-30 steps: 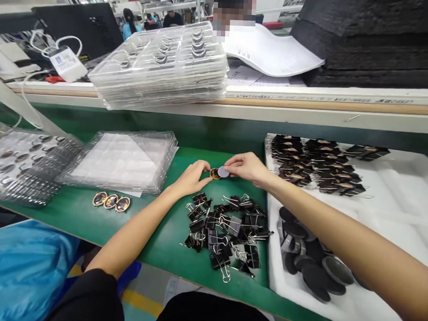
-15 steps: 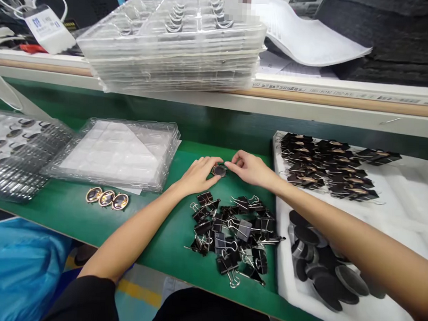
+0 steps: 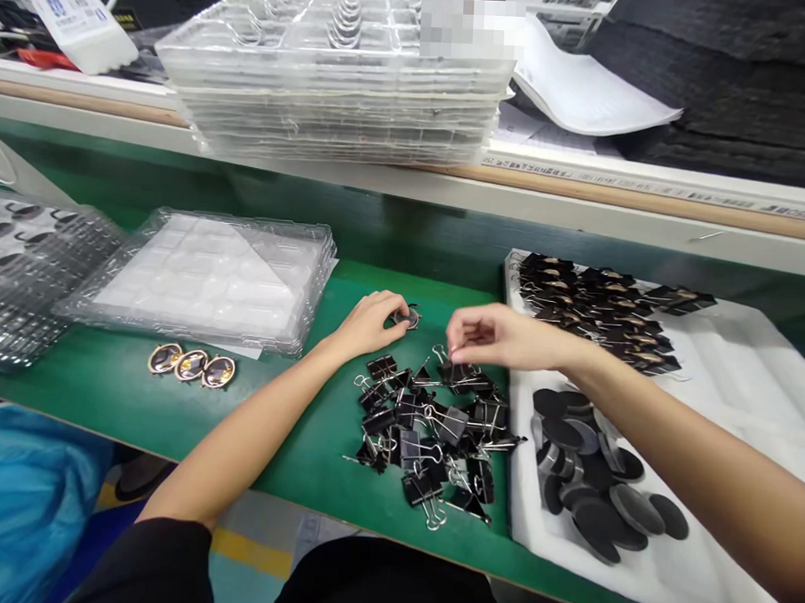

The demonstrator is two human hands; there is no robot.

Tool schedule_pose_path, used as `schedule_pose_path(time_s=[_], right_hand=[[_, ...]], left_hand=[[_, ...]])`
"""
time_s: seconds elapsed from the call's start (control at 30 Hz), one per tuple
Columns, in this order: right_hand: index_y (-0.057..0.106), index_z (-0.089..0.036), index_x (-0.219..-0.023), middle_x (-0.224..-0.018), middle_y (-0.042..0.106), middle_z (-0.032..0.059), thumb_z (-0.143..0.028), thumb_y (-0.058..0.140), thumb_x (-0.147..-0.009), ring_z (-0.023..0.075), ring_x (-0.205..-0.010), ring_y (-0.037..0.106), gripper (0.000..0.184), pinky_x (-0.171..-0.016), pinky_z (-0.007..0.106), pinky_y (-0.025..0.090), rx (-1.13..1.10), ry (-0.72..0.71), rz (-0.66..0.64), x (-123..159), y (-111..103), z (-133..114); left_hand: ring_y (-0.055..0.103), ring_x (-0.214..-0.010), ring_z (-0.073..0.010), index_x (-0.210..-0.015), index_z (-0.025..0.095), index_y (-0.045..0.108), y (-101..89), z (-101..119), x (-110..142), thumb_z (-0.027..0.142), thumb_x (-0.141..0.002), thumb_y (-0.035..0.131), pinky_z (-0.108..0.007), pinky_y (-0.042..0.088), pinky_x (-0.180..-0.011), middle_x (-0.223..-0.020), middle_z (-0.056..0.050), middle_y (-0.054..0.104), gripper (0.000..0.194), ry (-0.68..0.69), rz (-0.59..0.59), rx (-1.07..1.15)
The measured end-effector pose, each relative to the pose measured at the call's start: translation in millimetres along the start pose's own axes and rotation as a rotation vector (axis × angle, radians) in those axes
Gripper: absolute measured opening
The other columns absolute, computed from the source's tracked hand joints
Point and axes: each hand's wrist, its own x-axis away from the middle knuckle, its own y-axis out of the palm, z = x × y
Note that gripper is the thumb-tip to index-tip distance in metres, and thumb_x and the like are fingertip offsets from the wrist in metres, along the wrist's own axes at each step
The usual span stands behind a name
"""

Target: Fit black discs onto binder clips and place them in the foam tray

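My left hand (image 3: pixel 373 325) lies on the green tabletop, its thumb and fingertips closed on the edge of a small round piece (image 3: pixel 412 317) with a dark face and a metal-coloured rim. Fingers partly cover that piece. To the right, my right hand (image 3: pixel 486 336) is at the back of a heap of black binder clips (image 3: pixel 430 427), thumb and fingers pinched on a binder clip (image 3: pixel 454 372) with a wire handle sticking up. Three gold-rimmed oval pieces (image 3: pixel 192 365) with shiny dark stones lie in a row left of my left forearm.
A white foam tray (image 3: pixel 724 422) at right carries rows of clipped pieces (image 3: pixel 595 301) and loose black discs (image 3: pixel 601 488). Clear plastic trays (image 3: pixel 209 280) sit at left beside a stack with round pieces (image 3: pixel 17 267). More trays (image 3: pixel 338 94) stand on the shelf above.
My right hand has left the round piece and moved right and towards me, down to the binder clips. My left hand stays at the round piece. The camera view has shifted slightly.
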Motion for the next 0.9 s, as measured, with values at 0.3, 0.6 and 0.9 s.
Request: schedule_pose_path(time_s=[0.3,0.6,0.9], right_hand=[[0.054,-0.023,-0.072,-0.072,0.07,0.0046,-0.043,0.084,-0.075,0.0181,-0.068,0.065,0.036,-0.067,0.033,0.054,0.056,0.269,0.698,-31,6,51],[0.06,-0.019,-0.117,-0.124,0.065,0.0192,-0.047,0.033,-0.103,0.0367,-0.119,0.057,0.042,-0.101,0.055,0.042,0.474,0.463,0.972,-78,3,28],[0.059,-0.018,-0.124,-0.138,0.054,0.0197,-0.046,0.02,-0.107,0.0374,-0.133,0.043,0.051,-0.109,0.062,0.032,0.592,0.512,0.918,-88,23,64]], left_hand=[[0.058,-0.102,-0.0241,-0.104,0.022,0.059,-1.5,7,3,0.034,-0.097,0.062,-0.039,0.045,-0.09,-0.114,-0.004,0.069,0.014,0.011,-0.03,-0.146],[0.058,-0.104,-0.0241,-0.109,0.022,0.059,-1.7,8,4,0.035,-0.1,0.059,-0.038,0.044,-0.089,-0.118,-0.005,0.067,0.016,0.022,-0.042,-0.199],[0.06,-0.11,-0.0263,-0.117,0.022,0.056,-3.1,7,-1,0.033,-0.096,0.067,-0.039,0.045,-0.092,-0.12,-0.006,0.069,0.025,-0.035,-0.087,-0.11]])
